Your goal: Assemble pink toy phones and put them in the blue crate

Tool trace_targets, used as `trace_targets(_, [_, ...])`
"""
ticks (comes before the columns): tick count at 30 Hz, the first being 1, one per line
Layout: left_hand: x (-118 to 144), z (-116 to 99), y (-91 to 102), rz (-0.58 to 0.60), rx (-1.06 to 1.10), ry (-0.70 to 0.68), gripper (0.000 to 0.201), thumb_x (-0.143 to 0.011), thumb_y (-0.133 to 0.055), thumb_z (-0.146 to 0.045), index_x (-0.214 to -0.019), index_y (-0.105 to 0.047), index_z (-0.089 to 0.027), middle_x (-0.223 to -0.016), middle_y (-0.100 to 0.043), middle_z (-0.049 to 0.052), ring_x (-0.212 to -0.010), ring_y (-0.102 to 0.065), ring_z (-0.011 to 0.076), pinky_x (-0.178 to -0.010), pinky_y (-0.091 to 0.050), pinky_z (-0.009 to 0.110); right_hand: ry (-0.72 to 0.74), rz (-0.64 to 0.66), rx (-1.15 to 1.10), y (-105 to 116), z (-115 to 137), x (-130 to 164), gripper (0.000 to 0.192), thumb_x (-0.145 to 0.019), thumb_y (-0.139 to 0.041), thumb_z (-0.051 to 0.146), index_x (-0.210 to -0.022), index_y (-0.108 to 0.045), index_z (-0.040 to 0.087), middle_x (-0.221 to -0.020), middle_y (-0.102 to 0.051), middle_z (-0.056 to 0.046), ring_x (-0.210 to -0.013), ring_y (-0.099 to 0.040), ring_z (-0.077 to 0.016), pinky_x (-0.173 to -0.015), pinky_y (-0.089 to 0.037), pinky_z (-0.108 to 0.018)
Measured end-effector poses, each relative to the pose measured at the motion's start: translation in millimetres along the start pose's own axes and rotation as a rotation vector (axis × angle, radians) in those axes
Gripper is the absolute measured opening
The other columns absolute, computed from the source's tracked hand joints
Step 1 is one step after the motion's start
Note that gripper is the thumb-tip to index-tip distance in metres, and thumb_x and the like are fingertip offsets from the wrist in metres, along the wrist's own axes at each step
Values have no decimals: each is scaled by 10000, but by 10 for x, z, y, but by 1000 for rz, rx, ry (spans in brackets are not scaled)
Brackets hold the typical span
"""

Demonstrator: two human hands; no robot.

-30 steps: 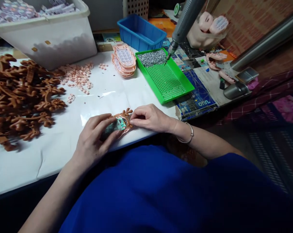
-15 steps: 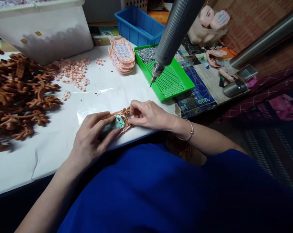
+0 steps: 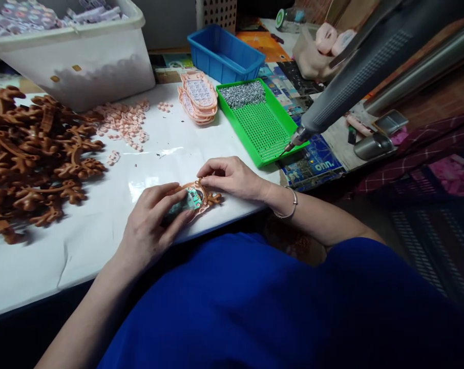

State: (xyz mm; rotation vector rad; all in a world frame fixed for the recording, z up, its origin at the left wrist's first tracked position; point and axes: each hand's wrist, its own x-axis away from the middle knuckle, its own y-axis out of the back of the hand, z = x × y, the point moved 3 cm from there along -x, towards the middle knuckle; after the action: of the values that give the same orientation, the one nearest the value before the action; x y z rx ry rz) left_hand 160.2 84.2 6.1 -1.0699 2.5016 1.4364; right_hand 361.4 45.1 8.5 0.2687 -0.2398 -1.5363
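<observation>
A white table (image 3: 101, 241) carries a white bin (image 3: 82, 56) far left, a heap of brown shells (image 3: 36, 148) at left, and a green tray (image 3: 262, 128) with a grey driver (image 3: 355, 77) hanging over its right edge. At the near edge lies one brown shell with a green board (image 3: 191, 197). The left hand (image 3: 151, 225) presses it flat with fingers spread; the right hand (image 3: 232, 177) pinches its far rim.

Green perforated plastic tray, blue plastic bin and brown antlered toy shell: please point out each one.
Green perforated plastic tray (image 3: 268, 128): head view, bare perforated floor.
Blue plastic bin (image 3: 215, 60): head view, front wall.
Brown antlered toy shell (image 3: 212, 198): head view, right antler.
</observation>
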Motion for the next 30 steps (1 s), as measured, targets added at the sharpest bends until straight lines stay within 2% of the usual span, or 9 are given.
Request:
trace_targets(4, [-4,-4,3,10,-12,-4,256,-925,-607,-394,-1128,-651,-245,-1203,-668,110,-1069,-658,262,-908,-559,446,-4,0,-17,1,-17,1,178,-799,-622,236,-860,-686,82,-782,-680,-21,-718,-588,-91,-742,-470,-253])
trace_targets(13, [10,-11,-2,-9,-45,-97,260,-934,-615,-311,-1179,-614,-222,-1209,-647,131,-1073,-655,252,-899,-561,428,-139,107,334,19,133,-83,102,-844,-621,139,-830,-716,106,-767,-676,-12,-717,-555,-89,-733,-394,-241])
trace_targets(15, [12,-26,-4,-23,-64,-129,267,-934,-616,-299,-1187,-604,-213,-1197,-644,136,-1059,-655,247,-883,-567,417,-113,81,453,27,152,-91,51,-834,-660,157,-832,-691,116,-832,-657,-23,-754,-539,-101,-750,-384,-250])
trace_targets(18, [13,-42,-12,-27,-84,-144,266,-944,-599,-305,-1197,-597,-222,-1185,-646,125,-1050,-659,241,-867,-577,404,-56,-8,539,48,141,-74,170,-790,-754,215,-857,-629,122,-976,-602,-49,-826,-514,-119,-782,-391,-257])
trace_targets(22, [13,-23,-16,-36,-81,-107,271,-939,-602,-329,-1185,-623,-218,-1183,-653,125,-1053,-669,245,-885,-586,401,-41,-16,504,31,100,-15,146,-850,-706,216,-827,-591,131,-881,-569,-16,-783,-503,-110,-760,-391,-247])
trace_targets(25, [24,3,-21,-15,-57,-50,285,-942,-584,-379,-1174,-648,-225,-1213,-646,128,-1066,-673,257,-903,-589,419,23,-55,503,9,125,36,127,-861,-700,227,-896,-620,134,-957,-573,-31,-802,-520,-111,-784,-411,-256])
trace_targets(30, [67,-13,-35,-14,-65,-54,325,-954,-554,-389,-1223,-635,-225,-1243,-637,145,-1113,-663,269,-937,-579,426,33,70,572,-37,128,58,126,-879,-685,274,-895,-656,152,-978,-579,-46,-838,-548,-140,-806,-441,-291])
